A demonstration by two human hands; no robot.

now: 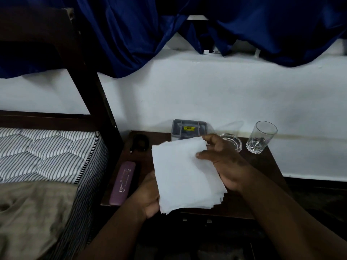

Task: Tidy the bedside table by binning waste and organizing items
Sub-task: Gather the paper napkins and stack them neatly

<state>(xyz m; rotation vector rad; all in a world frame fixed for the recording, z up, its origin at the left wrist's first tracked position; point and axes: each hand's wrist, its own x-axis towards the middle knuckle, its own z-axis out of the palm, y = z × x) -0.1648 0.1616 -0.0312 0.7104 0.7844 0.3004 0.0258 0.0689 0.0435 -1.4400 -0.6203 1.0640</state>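
A stack of white tissue sheets (pixel 185 177) is held above the dark wooden bedside table (pixel 262 166). My left hand (pixel 148 196) grips its lower left corner from underneath. My right hand (pixel 223 162) holds the right side, with the thumb on top of the sheets and the fingers curled round the upper edge. A purple case (pixel 123 182) lies on the table's left side. A grey organizer tray (pixel 189 128) stands at the back against the wall.
A clear drinking glass (pixel 261 136) and a glass ashtray (pixel 232 142) stand at the table's back right. A black coiled object (pixel 139 142) lies at the back left. A striped mattress (pixel 47 152) with an olive sheet adjoins the table's left; blue curtains (pixel 150 30) hang above.
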